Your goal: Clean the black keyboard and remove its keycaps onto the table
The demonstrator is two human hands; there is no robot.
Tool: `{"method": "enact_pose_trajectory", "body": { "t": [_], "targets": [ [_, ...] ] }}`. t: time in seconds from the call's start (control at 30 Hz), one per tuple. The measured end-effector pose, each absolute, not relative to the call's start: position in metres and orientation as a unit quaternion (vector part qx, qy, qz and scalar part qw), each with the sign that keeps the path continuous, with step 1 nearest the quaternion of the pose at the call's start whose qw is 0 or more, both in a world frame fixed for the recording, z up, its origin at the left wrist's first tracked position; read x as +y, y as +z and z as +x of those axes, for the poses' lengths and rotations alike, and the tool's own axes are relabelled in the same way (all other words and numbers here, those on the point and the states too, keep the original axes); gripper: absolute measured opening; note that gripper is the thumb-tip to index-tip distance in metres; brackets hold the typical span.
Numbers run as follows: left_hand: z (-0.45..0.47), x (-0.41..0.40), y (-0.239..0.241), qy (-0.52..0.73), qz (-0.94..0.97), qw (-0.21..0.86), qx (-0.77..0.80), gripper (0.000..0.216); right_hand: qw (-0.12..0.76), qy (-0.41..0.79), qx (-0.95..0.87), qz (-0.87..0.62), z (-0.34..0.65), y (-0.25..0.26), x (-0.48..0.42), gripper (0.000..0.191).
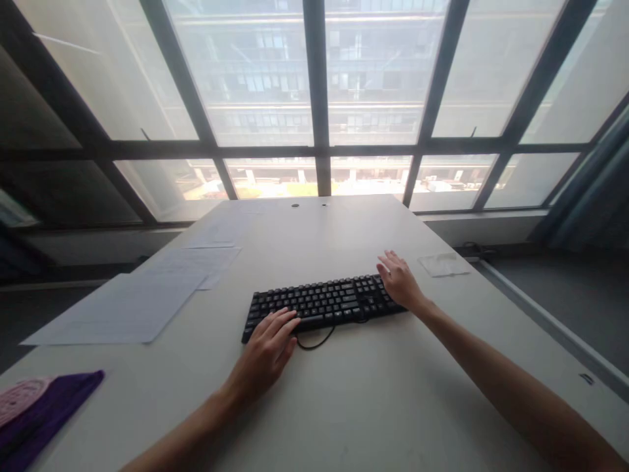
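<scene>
From the head camera, the black keyboard [324, 303] lies flat on the white table [373, 406], slanted so its right end sits a little farther from me than its left. My left hand [268, 354] rests palm down at the keyboard's near left corner, fingers loosely stretched and lying on the front edge and the lowest keys; it grips nothing. My right hand [400, 282] is laid over the keyboard's right end, fingers spread wide and pointing away from me, the palm touching the outer keys, and it too closes on nothing. A thin black cable [317, 341] loops out from under the keyboard's near edge, just right of my left fingertips. Left of the keyboard and well apart from it lie several white paper sheets [128, 308], overlapping. Far to the near left of the keyboard, at the table's corner, is a purple cloth [54, 406]. Just beyond the keyboard's right end lies a small pale sheet [443, 264], flat on the table. Past the keyboard's far side stands a large window [314, 98] with dark frames
</scene>
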State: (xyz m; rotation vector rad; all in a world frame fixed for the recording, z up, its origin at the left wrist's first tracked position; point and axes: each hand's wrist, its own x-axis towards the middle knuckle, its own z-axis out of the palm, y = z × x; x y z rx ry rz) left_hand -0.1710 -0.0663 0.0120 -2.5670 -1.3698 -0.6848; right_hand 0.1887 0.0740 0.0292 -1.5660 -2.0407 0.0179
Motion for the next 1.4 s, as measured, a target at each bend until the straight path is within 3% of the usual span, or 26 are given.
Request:
{"method": "enact_pose_trajectory", "body": {
  "t": [0.2,0.3,0.6,0.77,1.0,1.17,1.4],
  "targets": [
    [-0.165,-0.071,0.012,-0.22,-0.847,0.056,-0.481,0.037,0.242,0.044,-0.892,-0.379,0.087,0.021,-0.005,0.047],
    [-0.161,-0.075,0.013,-0.224,-0.843,0.045,-0.487,0.036,0.219,0.02,-0.911,-0.35,0.074,0.008,-0.022,0.046],
    [-0.157,-0.078,0.018,-0.23,-0.843,0.032,-0.485,0.036,0.272,-0.058,-0.914,-0.295,0.085,-0.024,-0.013,0.049],
    [-0.171,-0.082,0.036,-0.241,-0.835,0.015,-0.494,0.034,0.307,-0.04,-0.921,-0.237,0.083,-0.024,-0.022,0.04],
    [-0.296,-0.113,0.064,-0.273,-0.687,0.096,-0.666,0.024,0.324,0.023,-0.926,-0.193,0.084,-0.025,-0.025,0.035],
    [-0.401,-0.172,0.064,-0.212,-0.481,0.176,-0.832,0.022,0.335,0.039,-0.923,-0.187,0.085,-0.026,-0.025,0.038],
    [-0.452,-0.212,0.042,-0.13,-0.353,0.159,-0.913,0.025,0.35,0.042,-0.916,-0.19,0.086,-0.033,-0.02,0.036]
  ]
}}
